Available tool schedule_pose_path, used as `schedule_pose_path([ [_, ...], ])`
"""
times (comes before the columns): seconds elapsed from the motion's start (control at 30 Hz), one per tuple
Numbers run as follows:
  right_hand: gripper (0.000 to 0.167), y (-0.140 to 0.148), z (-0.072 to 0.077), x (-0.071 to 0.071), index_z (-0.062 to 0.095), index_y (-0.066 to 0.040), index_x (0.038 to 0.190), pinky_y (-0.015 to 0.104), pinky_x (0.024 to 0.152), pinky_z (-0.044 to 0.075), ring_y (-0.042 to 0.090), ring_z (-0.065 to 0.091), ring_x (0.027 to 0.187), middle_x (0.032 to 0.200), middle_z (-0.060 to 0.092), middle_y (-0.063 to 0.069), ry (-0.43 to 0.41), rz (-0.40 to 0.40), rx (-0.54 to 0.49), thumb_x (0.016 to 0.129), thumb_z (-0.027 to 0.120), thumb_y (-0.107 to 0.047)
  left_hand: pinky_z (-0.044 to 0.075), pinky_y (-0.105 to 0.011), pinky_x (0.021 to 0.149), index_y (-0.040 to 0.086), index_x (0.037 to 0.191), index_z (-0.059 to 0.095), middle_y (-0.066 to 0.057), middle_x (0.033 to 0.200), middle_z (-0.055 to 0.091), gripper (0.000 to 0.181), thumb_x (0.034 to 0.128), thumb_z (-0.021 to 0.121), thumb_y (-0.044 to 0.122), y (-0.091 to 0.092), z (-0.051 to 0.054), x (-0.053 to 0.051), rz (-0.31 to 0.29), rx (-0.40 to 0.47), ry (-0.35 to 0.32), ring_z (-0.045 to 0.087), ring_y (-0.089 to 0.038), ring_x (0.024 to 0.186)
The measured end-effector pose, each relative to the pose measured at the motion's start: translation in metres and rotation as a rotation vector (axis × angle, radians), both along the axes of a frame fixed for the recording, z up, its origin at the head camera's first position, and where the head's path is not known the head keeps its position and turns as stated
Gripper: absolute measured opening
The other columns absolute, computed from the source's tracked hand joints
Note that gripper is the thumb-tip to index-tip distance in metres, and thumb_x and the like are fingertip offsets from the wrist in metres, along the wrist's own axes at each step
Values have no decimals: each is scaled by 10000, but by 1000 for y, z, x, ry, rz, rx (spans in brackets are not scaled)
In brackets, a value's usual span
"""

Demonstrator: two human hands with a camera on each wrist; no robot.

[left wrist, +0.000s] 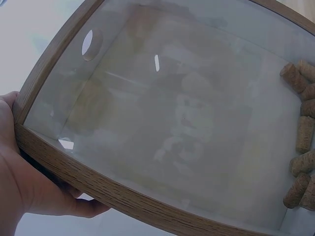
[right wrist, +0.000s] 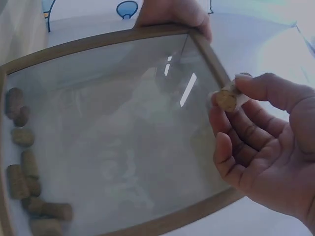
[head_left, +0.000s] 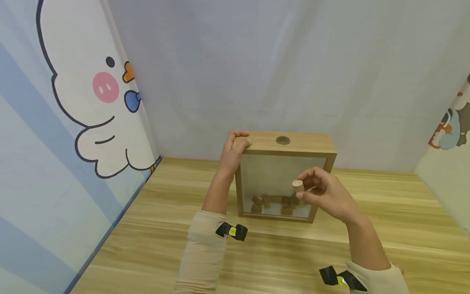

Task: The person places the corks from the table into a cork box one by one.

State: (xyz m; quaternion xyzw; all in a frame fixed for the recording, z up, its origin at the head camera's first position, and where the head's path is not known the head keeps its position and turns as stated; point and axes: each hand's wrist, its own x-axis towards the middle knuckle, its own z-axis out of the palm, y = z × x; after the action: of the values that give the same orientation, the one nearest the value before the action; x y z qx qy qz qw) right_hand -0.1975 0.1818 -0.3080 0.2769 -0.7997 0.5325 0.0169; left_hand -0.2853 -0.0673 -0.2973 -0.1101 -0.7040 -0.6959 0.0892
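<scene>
A shallow wooden box with a clear front panel and a round hole in its top stands upright on the table. At its top left corner my left hand grips the frame, fingers curled over the edge; the left wrist view shows the same hand around the corner. My right hand pinches a cork between thumb and fingers, in front of the panel's right side. In the right wrist view the cork's pale round end faces the camera. Several corks lie inside along the bottom.
Beneath the box is a wood-grain table. Behind it hangs a pale curtain, and at the left stands a cloth with a cartoon figure. Both wrists wear black straps.
</scene>
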Motion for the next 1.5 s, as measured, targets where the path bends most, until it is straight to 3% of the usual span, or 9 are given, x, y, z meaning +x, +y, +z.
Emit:
schedule_pose_path([
  [0.23, 335, -10, 35, -10, 527, 30, 1181, 257, 641, 466, 179, 566, 824, 979, 585, 93, 32, -67, -93, 864, 626, -9, 312, -498, 925, 131, 1132, 502, -99, 1266, 412, 268, 880, 525, 220, -1, 0, 0, 0, 8, -17, 411, -266, 1037],
  [0.4, 279, -14, 53, -19, 540, -28, 1081, 225, 693, 475, 146, 579, 795, 916, 631, 5, -49, -91, -305, 832, 657, 19, 289, -422, 924, 116, 1121, 511, -92, 1274, 427, 264, 873, 528, 206, -1, 4, 2, 6, -4, 0, 388, -233, 1097],
  [0.5, 290, -18, 65, -26, 533, -44, 1055, 221, 712, 482, 148, 594, 793, 921, 619, 23, -84, -120, -367, 814, 687, 3, 291, -424, 920, 115, 1117, 507, -93, 1274, 426, 259, 874, 522, 203, -1, 5, 3, 5, -2, 4, 389, -236, 1095],
  [0.73, 357, -29, 85, -50, 532, -70, 1114, 264, 686, 494, 191, 593, 832, 974, 603, 57, -126, -256, -187, 818, 720, -138, 341, -420, 878, 139, 1109, 509, -100, 1222, 451, 262, 863, 531, 225, 0, 2, -1, 20, 7, -19, 446, -255, 1007],
  [1.0, 361, -41, 101, -76, 522, -5, 1107, 265, 562, 426, 172, 549, 720, 1015, 582, 133, -284, -310, 118, 808, 709, -80, 340, -394, 863, 141, 1107, 513, -94, 1207, 456, 261, 862, 530, 228, 1, 2, -1, 32, 2, -36, 449, -248, 997],
  [1.13, 329, -42, 105, -82, 515, 1, 1075, 258, 479, 349, 146, 460, 595, 986, 577, 140, -346, -299, 148, 803, 696, -38, 326, -392, 880, 128, 1116, 513, -95, 1220, 455, 270, 865, 536, 225, 3, 0, -2, 28, 3, -39, 437, -240, 1019],
  [1.23, 361, -40, 104, -82, 492, 12, 1106, 259, 490, 358, 156, 464, 619, 1010, 555, 145, -357, -292, 130, 807, 691, -28, 326, -389, 880, 124, 1115, 513, -96, 1218, 457, 271, 865, 537, 225, 4, 0, -3, 27, 2, -33, 436, -238, 1020],
  [1.37, 441, -35, 99, -74, 458, 7, 1189, 293, 645, 442, 224, 547, 845, 1089, 551, 168, -272, -280, 109, 829, 693, -93, 341, -388, 867, 135, 1106, 514, -96, 1201, 464, 267, 858, 535, 232, 5, 0, -4, 32, 1, -25, 452, -246, 999],
  [1.5, 437, -22, 82, -53, 471, 3, 1206, 315, 763, 449, 242, 537, 970, 1118, 573, 164, -68, -279, 50, 863, 669, -182, 354, -394, 849, 142, 1096, 516, -99, 1193, 465, 265, 848, 535, 234, 5, 0, -4, 43, 0, -26, 461, -255, 977],
])
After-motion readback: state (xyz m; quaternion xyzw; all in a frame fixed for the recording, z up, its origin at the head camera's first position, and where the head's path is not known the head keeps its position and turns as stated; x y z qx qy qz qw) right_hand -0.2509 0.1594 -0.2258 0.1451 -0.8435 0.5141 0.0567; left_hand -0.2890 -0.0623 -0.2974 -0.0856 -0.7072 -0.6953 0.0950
